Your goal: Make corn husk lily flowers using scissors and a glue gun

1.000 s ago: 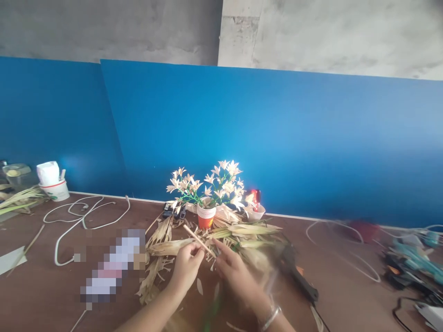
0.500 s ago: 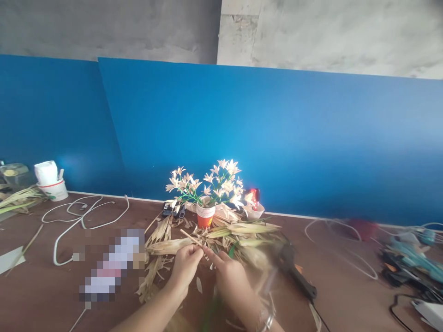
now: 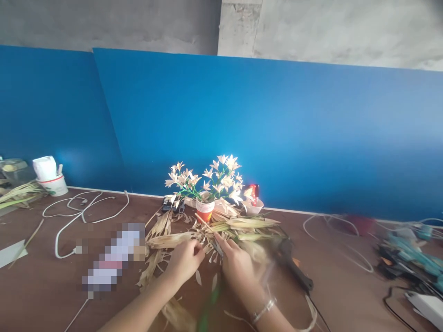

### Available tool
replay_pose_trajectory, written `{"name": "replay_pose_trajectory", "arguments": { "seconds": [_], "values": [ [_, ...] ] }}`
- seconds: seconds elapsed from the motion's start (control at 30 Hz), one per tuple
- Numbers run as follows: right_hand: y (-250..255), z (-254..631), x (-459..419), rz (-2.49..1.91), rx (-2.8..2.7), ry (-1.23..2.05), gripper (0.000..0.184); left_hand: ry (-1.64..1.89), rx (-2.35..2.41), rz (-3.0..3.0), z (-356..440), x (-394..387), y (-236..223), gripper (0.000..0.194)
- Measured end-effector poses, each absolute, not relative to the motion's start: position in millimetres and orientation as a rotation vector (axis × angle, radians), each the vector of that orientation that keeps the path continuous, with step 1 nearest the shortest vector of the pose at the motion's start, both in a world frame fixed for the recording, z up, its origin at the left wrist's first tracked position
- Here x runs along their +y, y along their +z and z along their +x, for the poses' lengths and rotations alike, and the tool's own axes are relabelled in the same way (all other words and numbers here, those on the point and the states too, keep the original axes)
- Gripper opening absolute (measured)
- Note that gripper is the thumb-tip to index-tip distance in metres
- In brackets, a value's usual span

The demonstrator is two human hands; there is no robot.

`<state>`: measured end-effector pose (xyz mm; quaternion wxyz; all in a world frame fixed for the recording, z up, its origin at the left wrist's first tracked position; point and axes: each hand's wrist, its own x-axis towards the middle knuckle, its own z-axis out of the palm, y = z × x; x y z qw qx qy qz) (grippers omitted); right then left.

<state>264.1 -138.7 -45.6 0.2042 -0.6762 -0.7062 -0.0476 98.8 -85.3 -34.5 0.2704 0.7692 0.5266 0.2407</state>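
My right hand (image 3: 235, 260) is closed around the lower end of a thin pale stick (image 3: 203, 222), which points up and left toward the paper cup. A small grey, metal-looking piece (image 3: 218, 250) shows under its index finger; its kind is unclear. My left hand (image 3: 187, 259) is just to the left, apart from the stick, fingers curled together; whatever they pinch is hidden. Beyond both hands, a stack of red-and-white paper cups (image 3: 205, 213) holds green stems with cream husk flowers (image 3: 226, 182). Dry corn husks (image 3: 169, 240) and cut scraps lie around the hands.
A black glue-gun-like tool (image 3: 294, 265) with a cord lies right of the husks. White cables (image 3: 64, 230) and a blurred-out block (image 3: 114, 258) are on the left. A white bowl (image 3: 254, 208) stands behind the husks, before a blue partition (image 3: 270, 129). Clutter (image 3: 411, 258) fills the far right.
My left hand has come away from the stick, leaving a gap between the hands. My right hand keeps the stick, now tilted more steeply, and the grey piece has come into sight.
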Motion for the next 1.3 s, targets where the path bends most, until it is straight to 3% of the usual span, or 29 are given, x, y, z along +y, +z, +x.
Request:
{"name": "replay_pose_trajectory", "arguments": {
  "seconds": [0.33,0.47,0.53,0.73,0.97,1.1,1.3],
  "values": [
    [-47.9,263.9,-138.3,-1.779,-1.917,-0.076,0.067,0.568,1.427,2.541,93.2,-90.6,-30.0,0.024],
    [-46.7,263.9,-138.3,-1.799,-1.902,-0.063,0.065,0.468,1.231,2.497,100.2,-103.6,-21.4,0.006],
    [-47.2,264.0,-138.2,-1.801,-1.896,-0.058,0.065,0.409,1.169,2.445,103.0,-112.2,-20.6,0.014],
    [-50.0,264.1,-139.0,-1.791,-1.872,0.005,0.064,0.469,1.106,2.322,109.6,-128.5,-30.1,0.012],
    [-36.8,259.1,-142.5,-1.570,-1.600,0.309,0.035,0.696,1.210,1.814,104.2,-95.2,-27.6,0.011],
    [-27.5,255.8,-145.3,-1.429,-1.580,0.551,0.030,0.735,1.113,1.539,99.9,-83.4,-24.0,0.016],
    [-33.3,253.4,-144.5,-1.361,-1.577,0.665,0.017,0.633,0.959,1.312,99.2,-86.0,-19.3,0.026]
  ]
}}
